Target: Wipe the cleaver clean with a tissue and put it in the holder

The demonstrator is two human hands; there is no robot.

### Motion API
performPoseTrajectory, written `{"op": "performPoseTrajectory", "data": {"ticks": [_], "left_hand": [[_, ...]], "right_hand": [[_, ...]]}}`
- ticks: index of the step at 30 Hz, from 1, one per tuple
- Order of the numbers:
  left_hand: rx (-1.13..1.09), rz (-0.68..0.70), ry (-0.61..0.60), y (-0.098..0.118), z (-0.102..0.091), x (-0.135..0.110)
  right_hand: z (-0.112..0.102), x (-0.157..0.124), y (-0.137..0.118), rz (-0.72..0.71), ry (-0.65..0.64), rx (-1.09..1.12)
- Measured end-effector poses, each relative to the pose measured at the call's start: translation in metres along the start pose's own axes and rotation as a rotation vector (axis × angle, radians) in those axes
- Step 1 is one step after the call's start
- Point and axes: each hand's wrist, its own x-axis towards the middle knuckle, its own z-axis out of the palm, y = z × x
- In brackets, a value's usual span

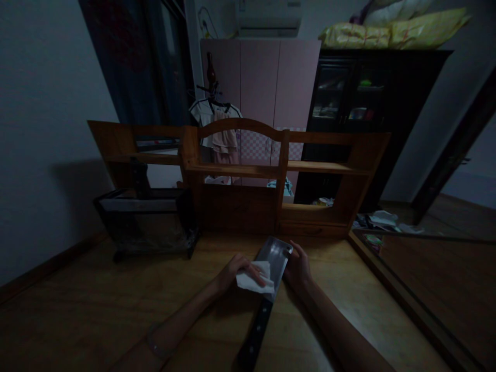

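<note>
A cleaver (275, 258) with a wide metal blade and a black riveted handle (256, 330) is tilted over the wooden desktop. Its handle points toward me and its blade points away. My left hand (240, 269) holds a white tissue (253, 279) flat against the blade, near the handle end. At the blade's far right side, my right hand (299, 268) grips the edge by the corner with the hole. Some of the right fingers are hidden behind the blade.
A dark-framed knife block (147, 212) with a black handle upright in it stands on the desktop (174, 294) at left. Behind runs a wooden shelf unit (236, 170). A raised ledge (399, 294) borders the right side. The room is dim.
</note>
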Motion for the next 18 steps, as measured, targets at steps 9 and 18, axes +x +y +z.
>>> {"op": "performPoseTrajectory", "data": {"ticks": [9,18], "left_hand": [[0.0,-0.015,0.0,0.0,-0.001,0.0],[-0.052,-0.014,-0.013,0.006,0.0,0.001]], "right_hand": [[-0.001,0.002,0.001,-0.012,-0.021,0.006],[0.0,0.001,0.0,0.01,-0.046,0.011]]}}
